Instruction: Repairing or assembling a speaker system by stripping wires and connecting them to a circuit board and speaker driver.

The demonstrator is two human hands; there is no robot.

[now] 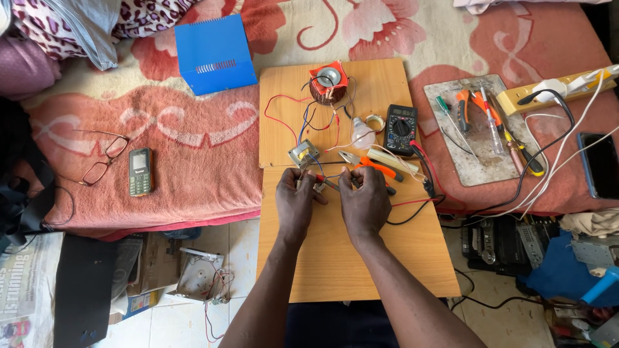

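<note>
My left hand (296, 201) and my right hand (365, 201) meet over a wooden board (335, 258), both pinching thin wires (329, 182) between the fingertips. The wires run up to a small metal switch box (303, 153) and on to a copper-wound transformer (327, 84) at the board's far end. Orange-handled pliers (369, 165) lie just beyond my right hand, beside a bulb (362, 134) and a black multimeter (401, 129) with red and black leads.
A blue metal cover (214, 54), glasses (103, 158) and a small phone (140, 171) lie on the pink blanket at left. Right: a tile with screwdrivers and pliers (480, 122), a yellow power strip (554, 90), a dark smartphone (599, 164). Electronics clutter the floor.
</note>
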